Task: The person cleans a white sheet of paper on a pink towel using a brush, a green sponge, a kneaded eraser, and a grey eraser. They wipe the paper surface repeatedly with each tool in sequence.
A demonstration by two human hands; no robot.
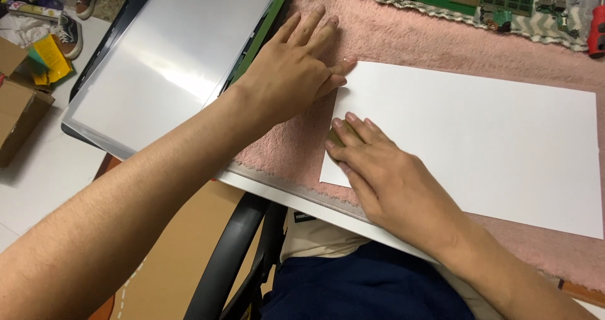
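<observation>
Two bare hands press flat on the left end of a large white rectangular sheet lying on a pink fluffy mat.

The white sheet (466, 143) lies flat on the pink mat (409, 36), which covers the worktop. The left hand (290, 74) rests open, fingers spread and straight, fingertips touching the sheet's upper left corner. The right hand (378, 168) lies flat on the near left edge, fingers straight, with a small tan object (335, 135) partly hidden beneath them; whether they grip it I cannot tell. The sheet looks thin, light, flexible and smooth, likely easy to crease, so best taken by its edges. A grey flat display panel (164, 61) lies just beside the left hand.
</observation>
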